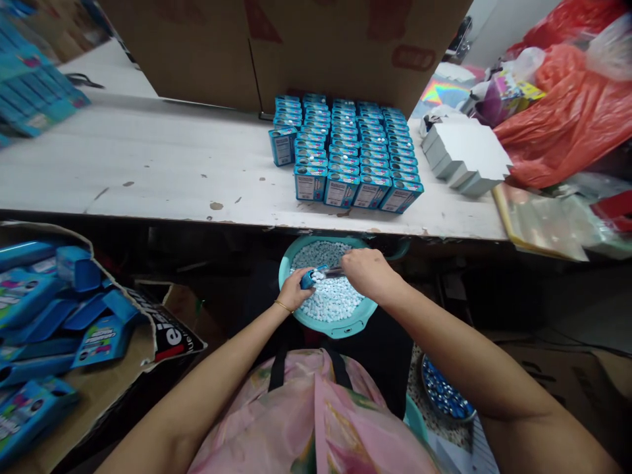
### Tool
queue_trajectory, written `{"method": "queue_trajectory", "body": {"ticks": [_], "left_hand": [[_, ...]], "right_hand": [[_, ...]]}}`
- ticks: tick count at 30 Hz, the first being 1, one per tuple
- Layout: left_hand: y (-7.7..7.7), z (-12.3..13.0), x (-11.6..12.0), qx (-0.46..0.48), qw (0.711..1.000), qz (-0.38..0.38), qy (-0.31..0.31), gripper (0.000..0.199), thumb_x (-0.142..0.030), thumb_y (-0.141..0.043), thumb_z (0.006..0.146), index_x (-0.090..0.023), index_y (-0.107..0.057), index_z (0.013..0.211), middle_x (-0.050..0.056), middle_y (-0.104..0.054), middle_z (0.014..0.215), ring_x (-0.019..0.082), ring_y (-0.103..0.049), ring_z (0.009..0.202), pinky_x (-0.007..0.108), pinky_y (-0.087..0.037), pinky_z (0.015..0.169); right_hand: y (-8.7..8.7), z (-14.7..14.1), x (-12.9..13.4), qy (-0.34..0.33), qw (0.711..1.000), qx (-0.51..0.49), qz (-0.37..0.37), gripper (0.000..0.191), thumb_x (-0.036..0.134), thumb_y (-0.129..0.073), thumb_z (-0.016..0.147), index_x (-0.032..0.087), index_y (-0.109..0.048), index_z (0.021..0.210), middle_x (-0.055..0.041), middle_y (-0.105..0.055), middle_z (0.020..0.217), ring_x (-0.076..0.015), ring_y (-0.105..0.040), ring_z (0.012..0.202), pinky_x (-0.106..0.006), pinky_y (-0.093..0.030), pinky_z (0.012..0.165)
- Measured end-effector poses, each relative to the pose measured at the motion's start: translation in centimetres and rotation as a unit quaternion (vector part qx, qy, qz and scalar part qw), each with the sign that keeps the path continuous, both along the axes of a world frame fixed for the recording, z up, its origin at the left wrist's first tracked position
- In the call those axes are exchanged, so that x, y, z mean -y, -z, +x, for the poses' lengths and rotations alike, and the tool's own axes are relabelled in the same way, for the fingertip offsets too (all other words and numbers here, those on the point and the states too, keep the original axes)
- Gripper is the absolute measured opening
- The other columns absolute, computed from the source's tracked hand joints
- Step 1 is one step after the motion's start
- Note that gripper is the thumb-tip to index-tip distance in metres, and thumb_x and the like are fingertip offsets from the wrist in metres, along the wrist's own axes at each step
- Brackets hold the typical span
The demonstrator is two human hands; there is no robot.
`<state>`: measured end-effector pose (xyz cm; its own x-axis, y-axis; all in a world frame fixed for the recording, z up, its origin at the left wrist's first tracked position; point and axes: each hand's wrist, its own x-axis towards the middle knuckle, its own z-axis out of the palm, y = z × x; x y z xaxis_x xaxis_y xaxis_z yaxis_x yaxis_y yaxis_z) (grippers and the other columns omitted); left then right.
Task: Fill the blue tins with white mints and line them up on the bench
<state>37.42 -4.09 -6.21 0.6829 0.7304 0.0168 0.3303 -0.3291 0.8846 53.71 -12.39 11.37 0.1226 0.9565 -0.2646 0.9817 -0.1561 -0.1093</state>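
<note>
The left hand [295, 290] is clamping a small blue tin [307, 279], and the right hand [368, 274] is pinching a thin metal utensil [333, 271]; the hands are working close together, just above a teal basin [328, 326] heaped with pale blue-white pellets [330, 299]. Beyond the basin, rows of blue tins [345, 155] are standing on a white surface [148, 171], with white die-cut cardboard [467, 151] and a red plastic bag [567, 125] further right. Left of the basin, an open cardboard box [93, 368] is holding blue packaging [34, 309], while a round dish of blue pieces [444, 392] is sitting lower right.
</note>
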Motion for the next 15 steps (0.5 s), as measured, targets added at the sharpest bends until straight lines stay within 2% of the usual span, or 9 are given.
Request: {"method": "queue_trajectory", "body": {"ticks": [2, 4, 6, 8, 10, 12, 15], "left_hand": [[0.2, -0.2, -0.2, 0.005, 1.0, 0.003, -0.008, 0.051, -0.018, -0.061, 0.058, -0.018, -0.053, 0.108, 0.005, -0.054, 0.104, 0.021, -0.05, 0.099, 0.035, -0.035, 0.093], [0.3, -0.5, -0.4, 0.015, 1.0, -0.003, -0.022, 0.05, -0.017, -0.061, 0.058, -0.018, -0.053, 0.107, 0.005, -0.054, 0.104, 0.021, -0.05, 0.1, 0.035, -0.035, 0.093], [0.2, -1.0, -0.5, 0.027, 0.999, -0.015, -0.043, 0.048, -0.019, -0.061, 0.059, -0.018, -0.053, 0.107, 0.005, -0.055, 0.105, 0.021, -0.05, 0.1, 0.034, -0.036, 0.093], [-0.3, -1.5, -0.7, 0.037, 0.997, -0.027, -0.064, 0.048, -0.021, -0.061, 0.061, -0.017, -0.052, 0.108, 0.006, -0.055, 0.106, 0.021, -0.051, 0.099, 0.033, -0.037, 0.092], [-1.0, -2.1, -0.9, 0.038, 0.995, -0.034, -0.086, 0.049, -0.024, -0.061, 0.062, -0.016, -0.052, 0.109, 0.006, -0.055, 0.106, 0.021, -0.052, 0.098, 0.032, -0.037, 0.091], [-1.6, -2.8, -1.1, 0.031, 0.993, -0.038, -0.112, 0.05, -0.027, -0.063, 0.061, -0.015, -0.052, 0.109, 0.006, -0.056, 0.106, 0.02, -0.053, 0.097, 0.032, -0.038, 0.091], [-2.2, -3.7, -1.5, 0.021, 0.988, -0.037, -0.15, 0.054, -0.031, -0.065, 0.059, -0.014, -0.052, 0.109, 0.007, -0.059, 0.102, 0.021, -0.054, 0.095, 0.034, -0.038, 0.09]], "right_hand": [[0.2, 1.3, 0.7, 0.006, 1.0, 0.016, -0.017, 0.025, 0.013, -0.039, 0.078, 0.014, -0.063, 0.087, -0.011, -0.061, 0.087, -0.0202, -0.055, 0.091, -0.031, -0.039, 0.079], [1.7, 3.1, 1.5, 0.027, 0.999, 0.026, -0.035, 0.027, 0.011, -0.039, 0.077, 0.019, -0.062, 0.087, -0.0077, -0.06, 0.09, -0.0178, -0.055, 0.088, -0.029, -0.039, 0.078], [4.6, 4.7, 2.3, 0.076, 0.996, 0.021, -0.046, 0.029, 0.01, -0.038, 0.076, 0.021, -0.061, 0.089, -0.0067, -0.059, 0.093, -0.0172, -0.054, 0.089, -0.028, -0.039, 0.077], [8.6, 5.0, 2.7, 0.14, 0.989, -0.005, -0.056, 0.03, 0.008, -0.037, 0.077, 0.018, -0.061, 0.091, -0.01, -0.059, 0.097, -0.0184, -0.054, 0.09, -0.028, -0.038, 0.077], [12.7, 3.6, 2.7, 0.182, 0.98, -0.045, -0.065, 0.029, 0.007, -0.035, 0.078, 0.012, -0.061, 0.091, -0.0136, -0.059, 0.095, -0.019, -0.053, 0.09, -0.027, -0.038, 0.076], [16.2, 1.1, 2.2, 0.189, 0.976, -0.085, -0.07, 0.028, 0.009, -0.036, 0.079, 0.011, -0.061, 0.091, -0.0123, -0.061, 0.091, -0.0176, -0.054, 0.087, -0.025, -0.038, 0.075], [19.7, -2.5, 0.8, 0.209, 0.951, -0.228, -0.026, 0.025, 0.012, -0.044, 0.075, 0.013, -0.064, 0.089, -0.0084, -0.064, 0.089, -0.0175, -0.055, 0.087, -0.022, -0.037, 0.076]]}}
